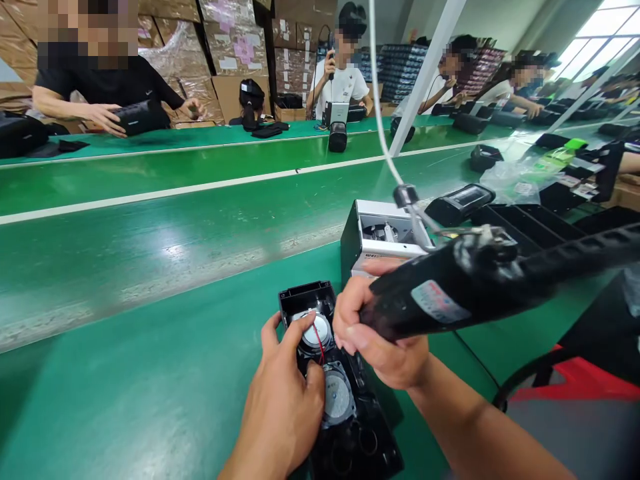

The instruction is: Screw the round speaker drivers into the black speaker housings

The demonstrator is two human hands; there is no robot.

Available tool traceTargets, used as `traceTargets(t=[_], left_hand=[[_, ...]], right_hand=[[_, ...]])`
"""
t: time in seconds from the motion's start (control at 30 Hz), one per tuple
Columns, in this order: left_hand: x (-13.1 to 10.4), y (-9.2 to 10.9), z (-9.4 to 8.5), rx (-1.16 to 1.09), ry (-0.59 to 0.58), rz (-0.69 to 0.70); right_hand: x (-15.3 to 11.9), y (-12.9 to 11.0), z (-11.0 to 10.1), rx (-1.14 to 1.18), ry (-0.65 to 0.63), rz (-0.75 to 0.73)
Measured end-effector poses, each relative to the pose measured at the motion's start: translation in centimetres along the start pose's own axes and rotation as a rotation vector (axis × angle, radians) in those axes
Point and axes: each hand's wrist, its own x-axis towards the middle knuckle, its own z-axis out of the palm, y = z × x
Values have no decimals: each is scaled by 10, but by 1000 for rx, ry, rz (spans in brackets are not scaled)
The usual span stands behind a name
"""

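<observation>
Head view: our left grip (283,400) rests fingers apart on a black casing (350,460), probably stiff, best edge-held; red wires (319,339) look fragile. Our right grip (387,357) clamps a black tool (395,300).

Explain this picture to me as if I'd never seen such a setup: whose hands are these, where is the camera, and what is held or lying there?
There is no robot here. The single picture comes from a camera on a person's head, looking forward and down at their own bare hands.

The left hand rests over an open black housing with two round, speaker-like parts and a red wire. Whether it pinches the wire, I can't tell.

The right hand grips a thick black tool; its tip is hidden.

The housing lies on a green work surface. Beyond it stands a metal-fronted box. Other people sit across the line.
</observation>
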Motion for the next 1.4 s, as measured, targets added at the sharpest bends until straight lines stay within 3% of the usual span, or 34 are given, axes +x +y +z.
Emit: traceTargets(t=[0.07, 0.17, 0.43, 0.7, 0.8, 0.93, 1.07, 1.17, 1.4], left_hand=[[1, -1, 0, 9, 27, 26], [2, -4, 2, 18, 64, 69], [3, -5, 3, 56, 86, 52], [7, -17, 6, -4, 93, 77], [10, -26, 4, -43, 81, 110], [6, -31, 2, -107, 87, 136], [3, -23, 5, -145, 109, 75], [7, -18, 7, -163, 131, 90], [13, -17, 11, -166, 138, 124]], right_hand=[[6, -1, -1, -17, -136, -9], [10, -3, 0, -53, -180, -4], [-3, 5, -3, -41, -93, 52], [-13, 11, 4, -82, 95, 129], [-4, -3, 2, -63, 176, 46], [17, -43, -23, -88, 404, -277], [31, -59, -52, -338, 388, -404], [33, -50, -56, -376, 362, -320], [33, -41, -42, -318, 444, -61]])
